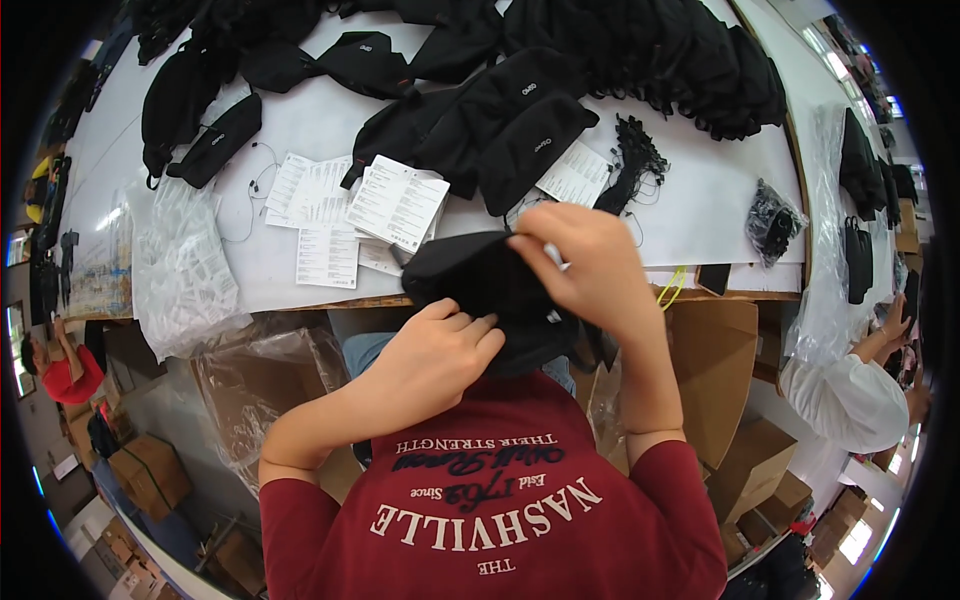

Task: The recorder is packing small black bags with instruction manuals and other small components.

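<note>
A black fabric bag (462,265) is held in front of my chest at the table's near edge, its mouth spread and its dark inside showing. My left hand (440,350) has its fingers curled over the near side of the bag. With thumb and fingers, my right hand (578,258) pinches the far right rim. A strap hangs from the bag below my right hand. Just beyond lie stacks of white printed cards (398,205) and more black bags (540,140). A bundle of black cords (635,165) rests to the right of them.
Black bags are heaped along the far side of the white table (700,225). Clear plastic sleeves (185,265) hang over its left front edge. A clear bag of black parts (772,225) lies right. Cardboard boxes (712,370) stand below. Other people (850,400) are at both sides.
</note>
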The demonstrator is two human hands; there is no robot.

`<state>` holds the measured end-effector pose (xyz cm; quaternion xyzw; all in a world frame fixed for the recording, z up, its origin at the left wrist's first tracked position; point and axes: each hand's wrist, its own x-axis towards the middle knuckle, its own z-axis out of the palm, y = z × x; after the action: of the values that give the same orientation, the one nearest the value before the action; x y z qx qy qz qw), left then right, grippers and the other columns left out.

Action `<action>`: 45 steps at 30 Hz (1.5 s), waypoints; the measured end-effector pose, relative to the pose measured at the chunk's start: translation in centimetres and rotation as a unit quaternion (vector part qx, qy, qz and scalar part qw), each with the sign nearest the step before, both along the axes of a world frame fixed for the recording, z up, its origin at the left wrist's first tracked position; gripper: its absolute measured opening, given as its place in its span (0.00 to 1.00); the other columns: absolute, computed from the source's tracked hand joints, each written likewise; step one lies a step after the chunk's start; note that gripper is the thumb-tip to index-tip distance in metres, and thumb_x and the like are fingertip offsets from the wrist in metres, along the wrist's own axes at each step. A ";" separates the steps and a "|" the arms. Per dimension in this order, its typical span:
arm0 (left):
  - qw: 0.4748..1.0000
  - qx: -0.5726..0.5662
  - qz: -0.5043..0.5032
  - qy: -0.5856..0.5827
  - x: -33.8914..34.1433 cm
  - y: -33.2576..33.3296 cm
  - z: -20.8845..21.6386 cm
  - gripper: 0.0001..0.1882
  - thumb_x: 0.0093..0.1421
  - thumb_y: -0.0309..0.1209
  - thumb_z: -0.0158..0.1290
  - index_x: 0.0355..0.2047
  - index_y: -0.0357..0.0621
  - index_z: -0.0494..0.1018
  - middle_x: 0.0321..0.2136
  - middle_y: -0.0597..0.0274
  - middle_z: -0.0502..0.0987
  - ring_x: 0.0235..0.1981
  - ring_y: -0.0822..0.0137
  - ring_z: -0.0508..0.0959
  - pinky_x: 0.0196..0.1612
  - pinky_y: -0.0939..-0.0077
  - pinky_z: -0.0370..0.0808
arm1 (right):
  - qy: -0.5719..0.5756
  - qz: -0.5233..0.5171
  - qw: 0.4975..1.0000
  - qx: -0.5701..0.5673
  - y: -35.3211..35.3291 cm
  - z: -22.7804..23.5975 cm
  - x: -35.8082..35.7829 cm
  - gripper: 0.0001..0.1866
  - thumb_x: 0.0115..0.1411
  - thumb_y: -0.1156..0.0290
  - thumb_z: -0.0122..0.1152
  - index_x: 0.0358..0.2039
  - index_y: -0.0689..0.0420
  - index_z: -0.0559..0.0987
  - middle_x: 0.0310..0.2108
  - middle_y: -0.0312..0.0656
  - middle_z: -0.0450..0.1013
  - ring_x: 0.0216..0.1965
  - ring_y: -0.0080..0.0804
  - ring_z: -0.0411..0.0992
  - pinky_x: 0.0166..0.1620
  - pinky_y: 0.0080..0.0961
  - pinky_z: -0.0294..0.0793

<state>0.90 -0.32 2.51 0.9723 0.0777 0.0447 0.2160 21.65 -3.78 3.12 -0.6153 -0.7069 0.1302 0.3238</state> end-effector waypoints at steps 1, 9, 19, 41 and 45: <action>0.998 -0.012 -0.004 0.059 0.0 0.1 0.4 0.14 0.42 0.22 0.53 0.33 0.41 0.71 0.28 0.54 0.76 0.31 0.60 0.78 0.38 0.70 0.70 | 0.029 0.030 0.999 0.013 0.2 -0.3 -0.8 0.06 0.53 0.73 0.61 0.25 0.59 0.73 0.20 0.41 0.68 0.21 0.39 0.68 0.24 0.30 0.65; 0.942 -0.295 0.159 0.018 -2.3 1.9 1.5 0.14 0.55 0.26 0.53 0.43 0.40 0.70 0.33 0.52 0.76 0.35 0.53 0.77 0.38 0.64 0.72 | 0.379 0.087 0.896 -0.215 -1.6 -1.7 3.5 0.27 0.53 0.60 0.64 0.51 0.59 0.73 0.39 0.42 0.76 0.44 0.29 0.72 0.51 0.27 0.67; 0.817 -0.486 0.273 -0.145 -3.8 0.5 -2.0 0.23 0.58 0.27 0.53 0.54 0.35 0.64 0.41 0.51 0.75 0.42 0.67 0.75 0.46 0.75 0.69 | 0.597 0.036 0.744 -0.297 -5.5 -5.3 0.0 0.40 0.46 0.70 0.72 0.59 0.55 0.63 0.33 0.36 0.67 0.37 0.21 0.64 0.44 0.21 0.67; 0.883 -0.429 0.155 0.111 -4.2 -0.1 -1.0 0.10 0.53 0.32 0.59 0.29 0.40 0.71 0.20 0.53 0.76 0.21 0.53 0.76 0.25 0.71 0.70 | 0.924 -0.053 0.377 -0.032 -3.1 -10.5 -0.7 0.20 0.66 0.56 0.45 0.24 0.56 0.72 0.10 0.34 0.54 0.14 0.23 0.51 0.20 0.20 0.51; 0.886 -0.427 0.158 0.086 -4.3 -0.1 -1.2 0.10 0.53 0.32 0.59 0.29 0.40 0.71 0.20 0.54 0.76 0.21 0.53 0.76 0.24 0.71 0.69 | 0.907 -0.146 0.388 -0.074 -3.6 -9.2 0.1 0.20 0.67 0.55 0.43 0.22 0.55 0.69 0.11 0.34 0.54 0.16 0.23 0.51 0.21 0.20 0.52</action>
<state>-3.36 -0.41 1.29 0.7612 0.2603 -0.0434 0.5924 21.73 -7.37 -6.06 -0.2475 0.1191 0.6135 0.7404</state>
